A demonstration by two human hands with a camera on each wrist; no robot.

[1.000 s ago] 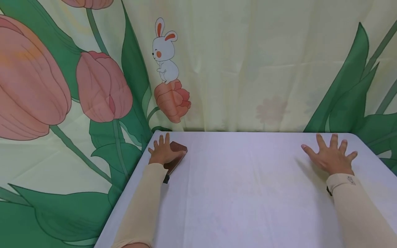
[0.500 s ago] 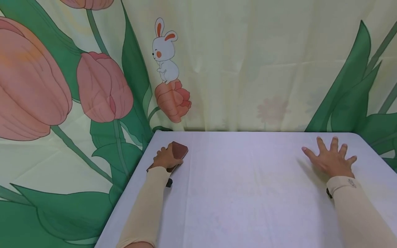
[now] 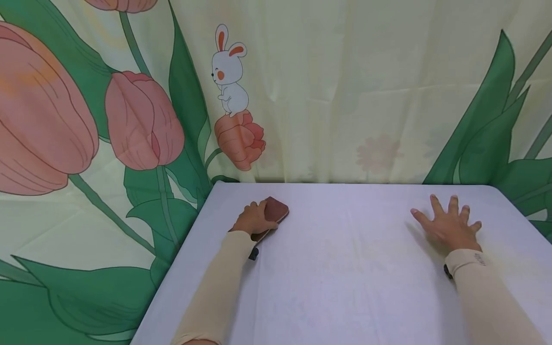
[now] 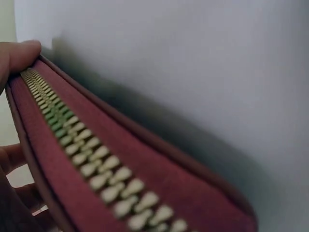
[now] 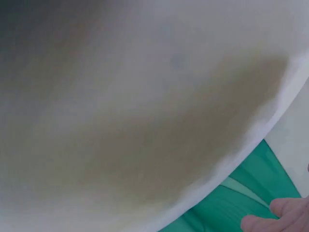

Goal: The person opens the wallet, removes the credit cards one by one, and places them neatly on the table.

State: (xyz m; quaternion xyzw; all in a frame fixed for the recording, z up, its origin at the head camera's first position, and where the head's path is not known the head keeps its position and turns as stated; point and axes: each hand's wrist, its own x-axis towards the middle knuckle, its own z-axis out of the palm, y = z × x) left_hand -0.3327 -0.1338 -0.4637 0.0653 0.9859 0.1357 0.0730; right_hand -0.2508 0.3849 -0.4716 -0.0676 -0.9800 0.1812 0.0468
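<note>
My left hand grips a brown zip wallet near the far left of the table. Its thumb lies along the near side, while the fingers curl over the opposite edge. Up close in the left wrist view, the wallet's zipper is closed, with brass-coloured teeth on dark red tape. Over the far right of the table, my right hand has its fingers spread and holds nothing. A few of its fingertips show at the lower right of the right wrist view.
A white cloth covers the table. Behind it hangs a cream curtain printed with tulips, green leaves and a white rabbit. The table's far edge runs close to the curtain.
The left hand went from spread fingers over the wallet to gripping it, then shifted right with it. My right hand moved slightly left and nearer, fingers still spread.
</note>
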